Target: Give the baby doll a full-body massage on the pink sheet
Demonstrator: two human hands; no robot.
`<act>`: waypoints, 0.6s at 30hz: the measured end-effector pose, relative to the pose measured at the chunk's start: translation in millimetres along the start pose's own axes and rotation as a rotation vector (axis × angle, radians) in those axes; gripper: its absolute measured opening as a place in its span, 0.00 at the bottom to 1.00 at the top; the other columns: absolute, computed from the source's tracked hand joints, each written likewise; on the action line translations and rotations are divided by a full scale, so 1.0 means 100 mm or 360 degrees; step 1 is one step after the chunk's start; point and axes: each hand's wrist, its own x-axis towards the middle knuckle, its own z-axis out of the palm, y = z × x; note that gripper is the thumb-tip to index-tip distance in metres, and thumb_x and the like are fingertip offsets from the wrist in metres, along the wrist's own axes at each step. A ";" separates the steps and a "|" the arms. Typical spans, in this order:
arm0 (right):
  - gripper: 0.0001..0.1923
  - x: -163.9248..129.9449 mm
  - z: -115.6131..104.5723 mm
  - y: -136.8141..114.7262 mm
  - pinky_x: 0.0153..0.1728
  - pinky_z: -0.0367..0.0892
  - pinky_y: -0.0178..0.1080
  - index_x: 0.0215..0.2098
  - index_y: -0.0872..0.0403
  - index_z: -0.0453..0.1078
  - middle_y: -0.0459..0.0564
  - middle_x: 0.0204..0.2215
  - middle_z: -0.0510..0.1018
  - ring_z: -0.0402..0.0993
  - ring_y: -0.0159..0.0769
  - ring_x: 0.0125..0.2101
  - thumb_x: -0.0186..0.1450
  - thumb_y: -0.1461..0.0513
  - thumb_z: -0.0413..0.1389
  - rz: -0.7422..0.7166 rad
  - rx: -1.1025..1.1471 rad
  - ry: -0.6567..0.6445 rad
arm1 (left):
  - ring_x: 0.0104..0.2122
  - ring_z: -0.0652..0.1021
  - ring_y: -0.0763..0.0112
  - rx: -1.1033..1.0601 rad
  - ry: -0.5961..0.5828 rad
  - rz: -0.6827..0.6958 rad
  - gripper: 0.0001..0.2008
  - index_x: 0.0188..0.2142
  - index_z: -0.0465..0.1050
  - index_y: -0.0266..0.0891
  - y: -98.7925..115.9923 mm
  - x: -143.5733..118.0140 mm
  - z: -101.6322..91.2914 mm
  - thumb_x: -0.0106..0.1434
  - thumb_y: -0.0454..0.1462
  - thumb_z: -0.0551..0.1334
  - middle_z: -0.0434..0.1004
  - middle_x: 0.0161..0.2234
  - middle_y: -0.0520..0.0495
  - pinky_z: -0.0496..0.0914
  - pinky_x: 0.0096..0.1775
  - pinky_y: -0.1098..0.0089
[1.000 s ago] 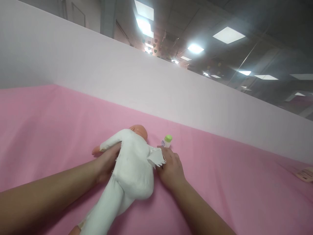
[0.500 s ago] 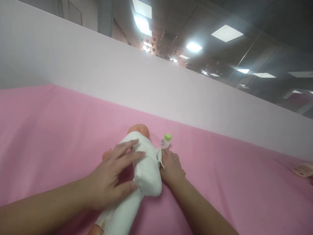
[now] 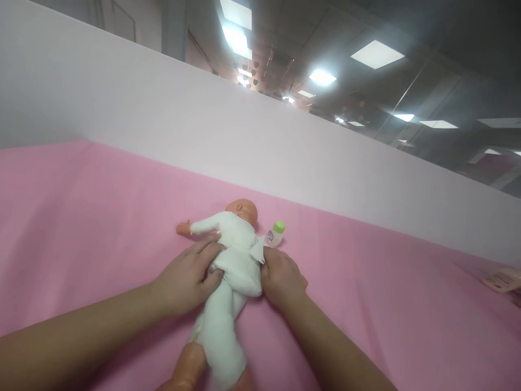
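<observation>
I am steadying the doll (image 3: 234,255), lying on the pink cloth (image 3: 81,217), with my left hand (image 3: 189,279) gripping its white-clad waist and my right hand (image 3: 280,277) closed against its side, keeping pressure even so it lies flat.

White suit on doll (image 3: 236,260); pink cloth (image 3: 81,217); green-capped white bottle (image 3: 275,234); white wall (image 3: 163,119).
</observation>
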 end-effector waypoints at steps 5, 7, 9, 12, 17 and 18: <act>0.18 -0.19 -0.01 -0.17 0.45 0.67 0.46 0.55 0.52 0.68 0.54 0.48 0.79 0.75 0.48 0.47 0.73 0.51 0.50 -0.0076 0.0417 -0.0088 | 0.64 0.66 0.47 -0.0185 -0.0051 -0.0112 0.22 0.60 0.71 0.47 -0.04 0.02 0.06 0.67 0.39 0.56 0.64 0.66 0.43 0.61 0.62 0.50; 0.34 -0.24 0.03 -0.22 0.57 0.63 0.54 0.67 0.55 0.59 0.62 0.62 0.69 0.65 0.57 0.61 0.69 0.45 0.55 -0.0066 0.0422 -0.0172 | 0.65 0.65 0.46 -0.0233 -0.0094 -0.0135 0.23 0.60 0.71 0.46 -0.06 0.04 0.07 0.66 0.38 0.57 0.63 0.67 0.44 0.60 0.63 0.49; 0.46 -0.26 0.08 -0.25 0.64 0.54 0.59 0.72 0.55 0.50 0.65 0.70 0.54 0.49 0.61 0.69 0.65 0.41 0.58 -0.0018 0.0390 -0.0302 | 0.64 0.66 0.47 -0.0292 -0.0180 -0.0138 0.23 0.58 0.73 0.45 -0.06 0.06 0.05 0.64 0.36 0.57 0.64 0.66 0.45 0.62 0.62 0.52; 0.53 -0.24 0.11 -0.28 0.67 0.46 0.61 0.74 0.51 0.45 0.62 0.74 0.41 0.36 0.59 0.72 0.62 0.38 0.60 0.0020 0.0365 -0.0467 | 0.57 0.74 0.52 -0.0451 -0.0316 -0.0168 0.19 0.53 0.76 0.44 -0.03 0.07 0.02 0.65 0.37 0.56 0.71 0.61 0.46 0.70 0.56 0.58; 0.56 -0.22 0.10 -0.27 0.68 0.44 0.62 0.75 0.48 0.41 0.61 0.74 0.35 0.29 0.59 0.73 0.59 0.41 0.63 0.0040 0.0402 -0.0531 | 0.58 0.72 0.45 -0.0356 -0.0279 0.0005 0.32 0.63 0.66 0.45 -0.03 0.04 0.07 0.62 0.50 0.64 0.70 0.61 0.41 0.70 0.55 0.53; 0.57 -0.22 0.10 -0.26 0.68 0.43 0.62 0.75 0.47 0.41 0.60 0.74 0.35 0.29 0.59 0.73 0.59 0.42 0.65 0.0042 0.0417 -0.0542 | 0.60 0.70 0.42 -0.0270 -0.0242 0.0059 0.38 0.66 0.63 0.45 -0.05 0.03 0.09 0.59 0.51 0.67 0.68 0.63 0.40 0.69 0.56 0.51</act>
